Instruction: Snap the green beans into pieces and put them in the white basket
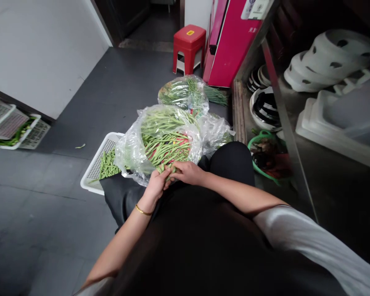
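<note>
My left hand (158,181), with a gold bracelet on its wrist, is closed around a few green beans (162,167). My right hand (187,172) meets it from the other side, its fingers pinched on the same beans. Just beyond both hands, a clear plastic bag (129,142) lies open, full of long green beans (166,147). Partly behind the bag's left side stands a white perforated basket (91,174), with short bean pieces (108,163) in it. The fingertips partly hide the beans being held.
Behind the open bag lie another bag of greens (179,91) and loose green stalks (216,95). A red stool (189,45) stands near a pink cabinet (231,45). At right are a green basket (254,160) and a metal shelf with white containers (339,119). White crates (33,133) stand far left.
</note>
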### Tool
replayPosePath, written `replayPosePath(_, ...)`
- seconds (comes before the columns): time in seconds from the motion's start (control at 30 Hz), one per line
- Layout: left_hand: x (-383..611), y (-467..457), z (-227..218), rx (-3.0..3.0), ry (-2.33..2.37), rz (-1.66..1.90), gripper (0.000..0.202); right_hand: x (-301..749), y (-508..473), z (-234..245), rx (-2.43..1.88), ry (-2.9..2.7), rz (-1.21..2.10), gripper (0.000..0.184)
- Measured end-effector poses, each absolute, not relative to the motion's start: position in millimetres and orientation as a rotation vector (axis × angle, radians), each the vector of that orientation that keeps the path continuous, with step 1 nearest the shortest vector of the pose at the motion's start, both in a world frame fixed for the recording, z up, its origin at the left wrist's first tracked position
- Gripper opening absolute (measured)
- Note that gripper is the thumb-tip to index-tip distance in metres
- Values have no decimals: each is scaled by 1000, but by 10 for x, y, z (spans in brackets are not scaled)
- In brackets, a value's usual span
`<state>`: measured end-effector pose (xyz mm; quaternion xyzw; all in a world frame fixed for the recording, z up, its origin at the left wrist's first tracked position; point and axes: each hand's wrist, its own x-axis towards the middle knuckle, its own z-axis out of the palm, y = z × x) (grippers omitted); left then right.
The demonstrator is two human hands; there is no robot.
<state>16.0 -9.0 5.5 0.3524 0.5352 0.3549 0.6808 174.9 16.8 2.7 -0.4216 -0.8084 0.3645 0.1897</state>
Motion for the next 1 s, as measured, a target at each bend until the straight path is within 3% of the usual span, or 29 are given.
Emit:
replayPosePath(0.1,103,-95,41,1121,1264,695,26,1833,190,167,-1069,-2670,702,23)
replayPosePath(0.23,55,-128,25,1454,1239,583,24,1867,84,241,-902,-3044,802,19)
replayPosePath(0.33,62,-170,35,1246,1171,552,26,1850,69,159,-959,-2747,1129,19)
replayPosePath(0.4,70,-175,43,948,1121,622,27,1852,159,96,-1122,-2382,1230,31)
replayPosePath(0.47,64,-148,46,657,1045,736,28,1879,329,49,-1287,-2042,1233,45)
replayPosePath(0.57,12,-68,32,401,912,901,39,1942,648,-14,-1484,-1901,1026,38)
replayPosePath(0.73,-76,-14,10,345,862,1022,40,1896,979,-239,-1685,-2820,517,26)
replayPosePath(1.0,-46,-81,75,521,948,996,31,1740,1228,-380,-1478,-3078,477,25)
